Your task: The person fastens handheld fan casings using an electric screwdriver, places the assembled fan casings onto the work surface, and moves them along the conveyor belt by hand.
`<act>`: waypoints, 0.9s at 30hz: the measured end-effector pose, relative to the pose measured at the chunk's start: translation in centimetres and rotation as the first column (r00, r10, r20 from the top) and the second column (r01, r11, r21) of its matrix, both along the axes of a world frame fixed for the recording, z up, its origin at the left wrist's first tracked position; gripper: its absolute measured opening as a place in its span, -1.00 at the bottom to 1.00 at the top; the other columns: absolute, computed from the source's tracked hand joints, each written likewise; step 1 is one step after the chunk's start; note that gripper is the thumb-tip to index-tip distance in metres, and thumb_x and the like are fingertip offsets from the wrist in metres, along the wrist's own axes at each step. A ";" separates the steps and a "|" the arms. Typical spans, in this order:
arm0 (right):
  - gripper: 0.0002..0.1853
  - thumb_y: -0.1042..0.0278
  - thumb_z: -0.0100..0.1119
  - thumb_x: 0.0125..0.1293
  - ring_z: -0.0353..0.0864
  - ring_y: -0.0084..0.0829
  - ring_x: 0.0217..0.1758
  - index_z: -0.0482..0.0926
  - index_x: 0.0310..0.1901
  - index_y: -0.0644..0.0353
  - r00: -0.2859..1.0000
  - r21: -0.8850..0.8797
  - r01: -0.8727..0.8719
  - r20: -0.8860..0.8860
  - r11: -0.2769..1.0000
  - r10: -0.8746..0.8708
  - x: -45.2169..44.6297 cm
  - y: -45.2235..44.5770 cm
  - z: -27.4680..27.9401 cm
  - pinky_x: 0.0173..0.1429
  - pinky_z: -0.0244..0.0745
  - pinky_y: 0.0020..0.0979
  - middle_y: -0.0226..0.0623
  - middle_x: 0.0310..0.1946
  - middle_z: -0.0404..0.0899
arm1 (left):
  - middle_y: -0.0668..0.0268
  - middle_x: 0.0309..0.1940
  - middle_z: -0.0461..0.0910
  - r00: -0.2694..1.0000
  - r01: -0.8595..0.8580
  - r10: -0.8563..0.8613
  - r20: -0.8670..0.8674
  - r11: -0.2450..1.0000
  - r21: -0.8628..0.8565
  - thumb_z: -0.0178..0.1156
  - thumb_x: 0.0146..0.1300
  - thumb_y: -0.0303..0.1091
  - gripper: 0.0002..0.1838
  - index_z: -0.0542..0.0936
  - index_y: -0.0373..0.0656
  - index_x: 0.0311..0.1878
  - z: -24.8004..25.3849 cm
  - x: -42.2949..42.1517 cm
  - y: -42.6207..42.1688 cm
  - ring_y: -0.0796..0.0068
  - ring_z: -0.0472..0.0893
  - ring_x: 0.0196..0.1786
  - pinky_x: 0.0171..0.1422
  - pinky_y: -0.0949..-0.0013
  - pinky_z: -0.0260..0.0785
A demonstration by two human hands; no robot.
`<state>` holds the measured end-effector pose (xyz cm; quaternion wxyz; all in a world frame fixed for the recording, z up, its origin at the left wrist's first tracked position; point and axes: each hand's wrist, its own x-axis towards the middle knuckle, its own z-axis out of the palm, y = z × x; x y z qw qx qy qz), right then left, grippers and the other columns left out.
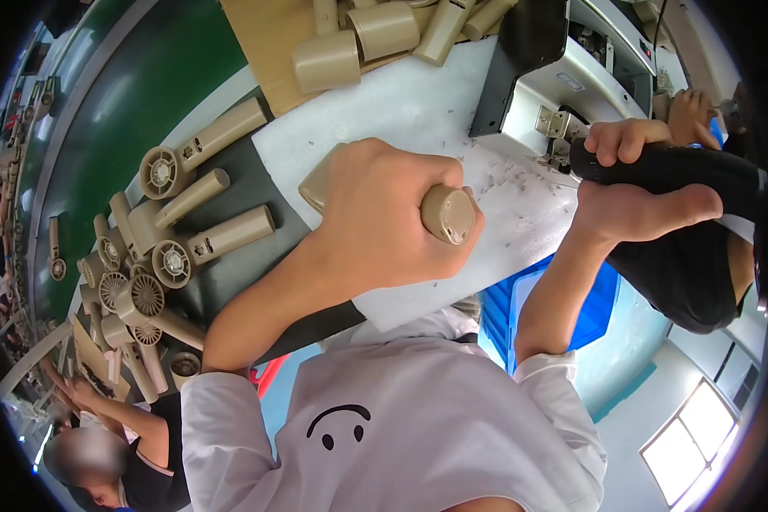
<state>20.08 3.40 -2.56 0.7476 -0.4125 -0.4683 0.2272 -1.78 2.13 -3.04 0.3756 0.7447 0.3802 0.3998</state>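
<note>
My left hand (pixel 392 218) is closed around a beige hair dryer housing (pixel 449 215). The round end of its handle, with small holes in it, points up at me, and a wider part shows behind my wrist. At the right, my right hand (pixel 636 200) wraps round a thick black tool that looks like an electric screwdriver (pixel 678 171). The tool's left end is close to the outlet of a silver screw feeder (pixel 563 85); whether they touch I cannot tell. Small screws (pixel 525 192) lie scattered on the white foam sheet (pixel 384 115) below.
Several beige hair dryer housings (pixel 230 136) with fan parts lie to the left, beside a green conveyor belt (pixel 179 51). More beige shells (pixel 384 30) rest on cardboard at the back. A blue crate (pixel 589 299) stands below right. Co-workers are at lower left and far right.
</note>
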 end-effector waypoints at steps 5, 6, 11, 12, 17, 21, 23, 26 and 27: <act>-0.09 -0.63 -0.57 0.23 0.32 -0.40 -0.73 0.12 0.14 0.19 0.966 -0.066 0.154 0.221 0.986 -0.136 -1.5 0.0 0.8 -0.59 0.38 -0.36 -0.25 -0.67 0.35 | 0.35 -0.85 0.16 0.999 0.015 -0.015 -0.031 1.000 0.014 0.29 -0.16 -0.57 -0.65 0.27 -0.16 -0.75 -0.1 0.2 -0.2 0.45 0.10 -0.77 -0.67 0.47 -0.04; -0.08 -0.63 -0.58 0.23 0.32 -0.40 -0.73 0.11 0.16 0.19 0.931 -0.075 0.235 0.306 0.969 -0.202 -1.8 0.0 1.2 -0.60 0.38 -0.37 -0.25 -0.67 0.34 | 0.35 -0.85 0.16 1.000 0.008 -0.008 -0.021 1.000 0.011 0.29 -0.16 -0.57 -0.65 0.27 -0.16 -0.75 -0.2 0.3 -0.3 0.45 0.10 -0.77 -0.67 0.47 -0.05; -0.01 -0.69 -0.59 0.17 0.34 -0.40 -0.73 0.15 0.13 0.24 0.994 0.097 -0.100 0.043 0.990 0.096 -0.3 -0.6 0.9 -0.58 0.40 -0.37 -0.25 -0.67 0.35 | 0.35 -0.86 0.17 1.000 -0.003 0.003 -0.003 1.000 -0.003 0.30 -0.17 -0.57 -0.65 0.27 -0.15 -0.76 -0.4 0.3 -0.1 0.45 0.10 -0.78 -0.67 0.47 -0.05; 0.01 -0.71 -0.59 0.15 0.34 -0.40 -0.72 0.15 0.13 0.24 0.990 0.182 -0.134 0.057 0.974 0.125 -0.4 -1.0 1.3 -0.57 0.40 -0.37 -0.25 -0.67 0.35 | 0.35 -0.86 0.17 1.000 -0.003 0.003 -0.007 1.000 0.019 0.30 -0.18 -0.56 -0.65 0.27 -0.15 -0.76 -0.5 0.3 -0.1 0.45 0.10 -0.78 -0.67 0.47 -0.05; 0.02 -0.72 -0.69 0.13 0.36 -0.39 -0.71 0.31 -0.11 0.29 0.999 0.160 -0.048 0.010 0.986 0.047 -0.6 -0.4 1.1 -0.52 0.45 -0.35 -0.28 -0.67 0.36 | 0.34 -0.85 0.17 0.999 0.004 -0.002 -0.043 0.999 0.038 0.30 -0.18 -0.56 -0.65 0.27 -0.15 -0.75 -0.2 0.5 -0.3 0.43 0.10 -0.78 -0.67 0.46 -0.05; -0.05 -0.71 -0.46 0.14 0.30 -0.39 -0.68 0.04 0.26 0.01 0.959 -0.113 0.148 0.257 0.982 -0.115 -0.8 -0.7 1.3 -0.47 0.40 -0.28 -0.28 -0.61 0.36 | 0.33 -0.85 0.17 0.999 0.003 -0.001 -0.054 0.999 0.035 0.30 -0.17 -0.56 -0.65 0.27 -0.15 -0.75 -0.2 0.3 -0.3 0.42 0.11 -0.78 -0.67 0.45 -0.05; -0.07 -0.70 -0.43 0.14 0.30 -0.40 -0.68 0.09 0.22 0.02 0.973 -0.120 0.090 0.223 0.989 -0.061 -0.9 -0.3 1.0 -0.47 0.40 -0.28 -0.26 -0.61 0.37 | 0.33 -0.85 0.17 0.999 0.001 0.001 -0.051 0.999 0.036 0.30 -0.17 -0.56 -0.65 0.27 -0.16 -0.75 -0.3 0.4 -0.2 0.42 0.11 -0.78 -0.67 0.46 -0.05; -0.11 -0.68 -0.37 0.16 0.30 -0.41 -0.68 0.17 0.16 0.04 0.975 -0.117 0.140 0.191 0.983 -0.116 -1.3 -0.1 1.2 -0.48 0.38 -0.29 -0.25 -0.63 0.36 | 0.33 -0.85 0.17 0.999 -0.001 0.002 -0.043 1.000 0.029 0.30 -0.17 -0.57 -0.65 0.27 -0.16 -0.75 -0.3 0.5 -0.3 0.42 0.11 -0.78 -0.67 0.45 -0.04; -0.24 -0.46 -0.46 0.38 0.33 -0.37 -0.75 0.23 0.02 0.25 0.967 0.000 0.173 0.189 0.985 -0.170 -1.4 0.5 1.0 -0.60 0.36 -0.38 -0.20 -0.71 0.34 | 0.33 -0.85 0.17 0.999 0.000 0.001 -0.037 0.999 0.032 0.30 -0.17 -0.57 -0.65 0.27 -0.16 -0.75 -0.4 0.5 -0.3 0.41 0.11 -0.78 -0.67 0.45 -0.04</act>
